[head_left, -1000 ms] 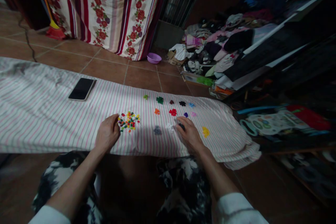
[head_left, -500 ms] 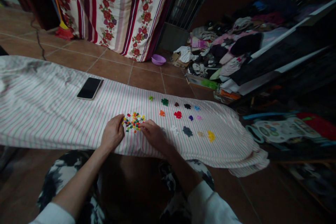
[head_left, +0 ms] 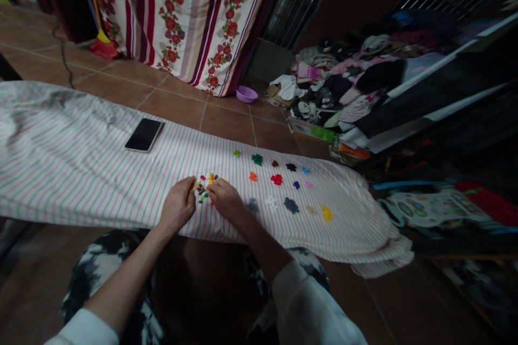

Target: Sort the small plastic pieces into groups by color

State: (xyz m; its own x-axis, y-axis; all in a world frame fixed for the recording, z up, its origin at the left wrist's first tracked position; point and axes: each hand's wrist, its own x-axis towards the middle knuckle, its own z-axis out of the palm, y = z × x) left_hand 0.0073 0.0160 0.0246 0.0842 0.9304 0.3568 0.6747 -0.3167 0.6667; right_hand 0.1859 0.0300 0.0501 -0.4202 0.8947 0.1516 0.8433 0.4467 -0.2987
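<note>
A mixed pile of small coloured pieces [head_left: 201, 190], too small to name, lies on the striped cloth between my hands. My left hand [head_left: 178, 204] rests at its left edge, fingers curled together; whether they hold a piece is hidden. Over the pile's right side reaches my right hand [head_left: 226, 199], its fingertips pinched among the pieces and covering part of them. Further right are small heaps sorted by colour, among them a dark green heap [head_left: 257, 159], a red heap [head_left: 276, 179], a dark grey heap [head_left: 291, 205] and a yellow heap [head_left: 326, 214].
The striped cloth [head_left: 93, 172] covers a long low surface in front of my knees. A phone [head_left: 144, 135] lies on it at the left. Beyond are a purple basin [head_left: 246, 95], a floral curtain [head_left: 194, 21], a broom [head_left: 103, 47] and piled clothes [head_left: 335, 75].
My right hand has shifted left, further over the pile, and covers more of its pieces. My left hand stays at the pile's left edge. The whole view has shifted slightly.
</note>
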